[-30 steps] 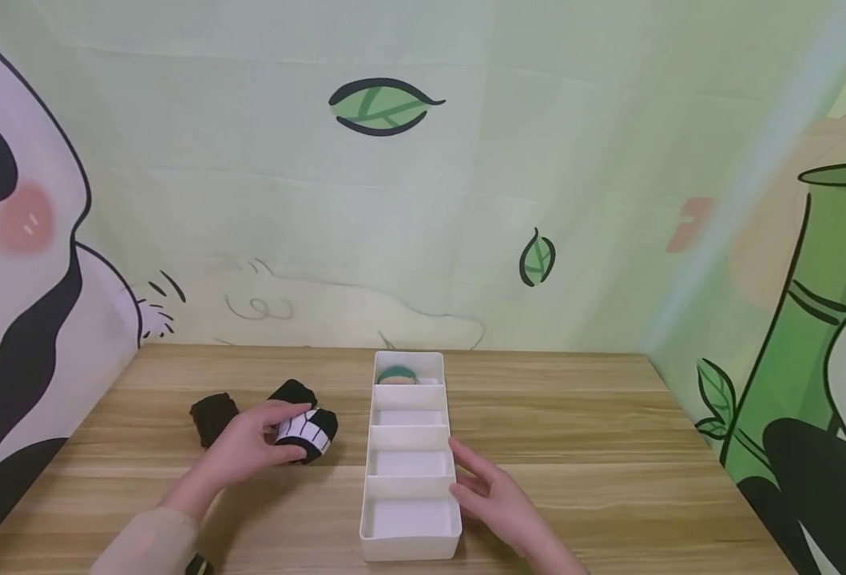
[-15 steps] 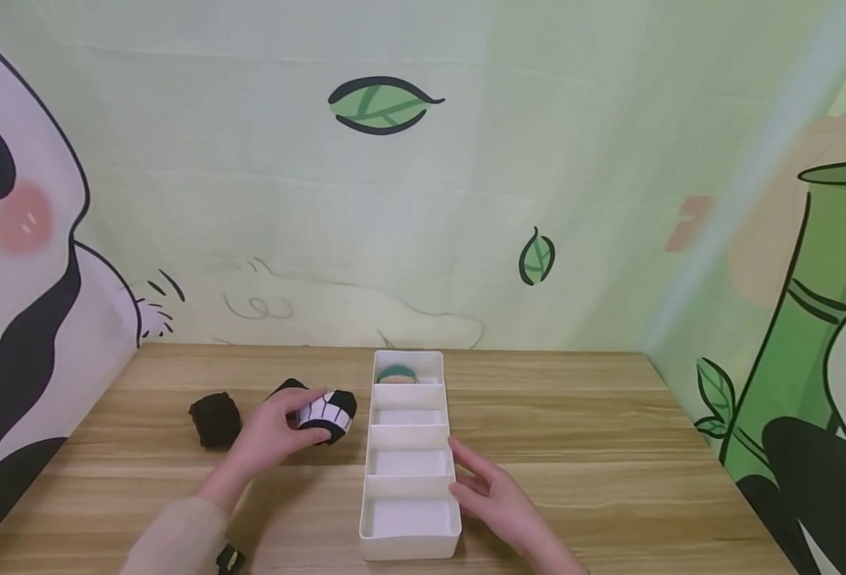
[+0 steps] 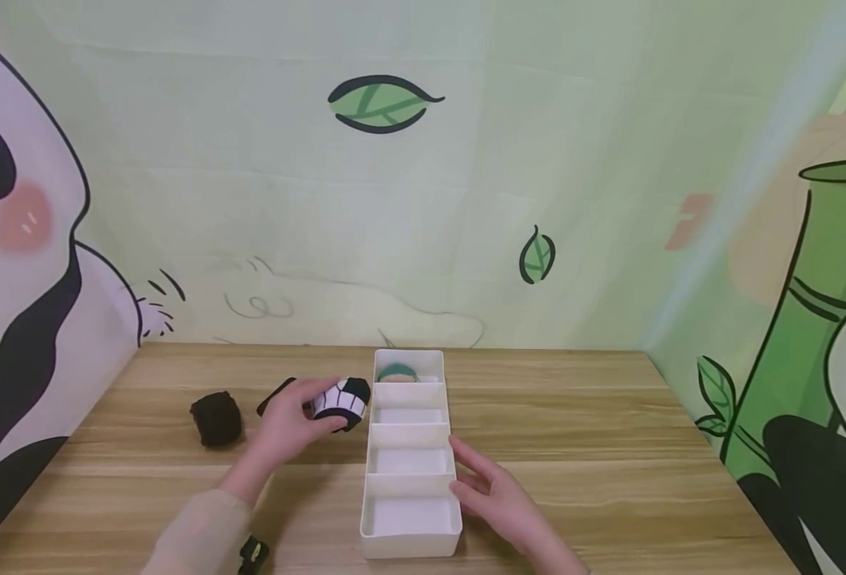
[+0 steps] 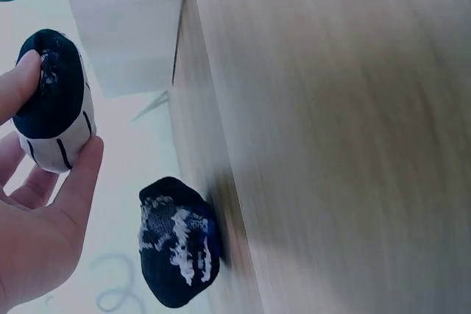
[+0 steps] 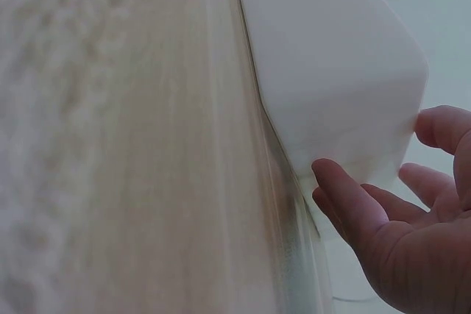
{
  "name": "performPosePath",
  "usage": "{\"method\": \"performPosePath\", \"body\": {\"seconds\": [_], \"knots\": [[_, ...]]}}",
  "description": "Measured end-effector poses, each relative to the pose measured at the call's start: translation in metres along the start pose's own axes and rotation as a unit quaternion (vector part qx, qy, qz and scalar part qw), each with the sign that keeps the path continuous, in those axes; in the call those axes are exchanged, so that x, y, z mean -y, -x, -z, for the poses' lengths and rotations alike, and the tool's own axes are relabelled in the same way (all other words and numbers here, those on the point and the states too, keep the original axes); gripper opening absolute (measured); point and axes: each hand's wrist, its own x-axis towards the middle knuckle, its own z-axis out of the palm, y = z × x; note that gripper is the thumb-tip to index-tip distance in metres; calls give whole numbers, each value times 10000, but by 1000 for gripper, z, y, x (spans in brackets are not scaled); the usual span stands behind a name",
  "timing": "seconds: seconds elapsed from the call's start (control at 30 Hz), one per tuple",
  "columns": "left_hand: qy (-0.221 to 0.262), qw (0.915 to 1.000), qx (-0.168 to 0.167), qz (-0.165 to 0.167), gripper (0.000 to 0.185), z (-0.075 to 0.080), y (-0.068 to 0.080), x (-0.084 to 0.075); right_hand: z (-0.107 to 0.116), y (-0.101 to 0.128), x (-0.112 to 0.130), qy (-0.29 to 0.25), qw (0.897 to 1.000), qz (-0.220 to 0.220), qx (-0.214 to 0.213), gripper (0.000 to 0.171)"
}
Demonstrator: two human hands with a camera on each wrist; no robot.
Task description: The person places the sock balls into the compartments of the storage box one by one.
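Sock ball: a rolled-up black and white sock [image 3: 342, 401] is up off the table, just left of the white box, near its second slot from the far end.
Left hand: the left hand [image 3: 295, 425] holds the sock ball, with thumb and fingers curled round it.
White box: a long white box [image 3: 408, 543] with four slots sits in the middle of the wooden table [image 3: 609, 447]. The far slot has a green and tan sock roll [image 3: 397, 374] in it. The other three slots look bare.
Right hand: the right hand [image 3: 493, 493] rests flat and loose against the right wall of the box, fingers straight.
Other socks: a dark sock ball [image 3: 215, 418] lies on the table to the left, and a flat black sock [image 3: 276, 395] peeks out behind the left hand.
Step now: I think the sock ball is being carried over to the box.
Next move: it likely needs to go right, over the box wall, then down into a bare slot while the other hand keeps the box from sliding.
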Motion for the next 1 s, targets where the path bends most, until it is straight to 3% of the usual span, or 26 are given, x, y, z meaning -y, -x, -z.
{"method": "performPosePath", "body": {"seconds": [0.3,0.57,1.0], "knots": [[90,9999,-29,61,59,-8,-8,-10,0,0,0,-42,10000,12,8,65],[455,9988,-15,158,58,-17,-17,-31,0,0,0,-88,10000,1,11,63],[592,9981,-180,-59,61,-35,-31,-46,-1,-1,0,-160,9999,-5,4,64]]}}
